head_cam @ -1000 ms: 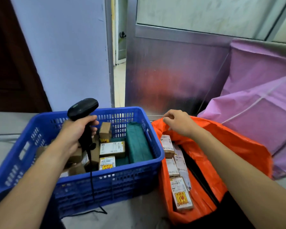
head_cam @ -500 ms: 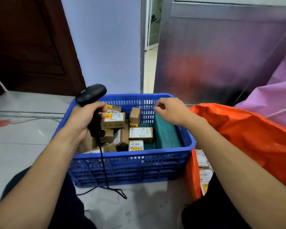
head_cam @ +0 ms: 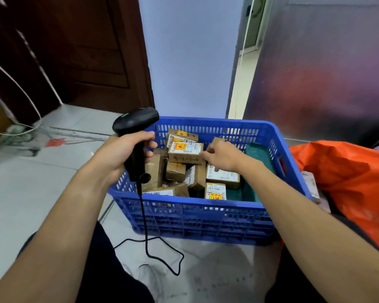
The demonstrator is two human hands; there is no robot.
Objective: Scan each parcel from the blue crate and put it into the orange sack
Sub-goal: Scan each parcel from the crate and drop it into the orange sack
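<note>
Black scanner (head_cam: 136,123) gripped by left hand (head_cam: 119,156); right hand (head_cam: 223,156) touches top parcel (head_cam: 184,151) (grasp unclear).

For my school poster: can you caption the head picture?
Left hand grips the scanner while the right hand reaches for a parcel in the crate beside the sack.

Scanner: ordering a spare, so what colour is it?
The scanner is black, seen best in the head view.
</note>
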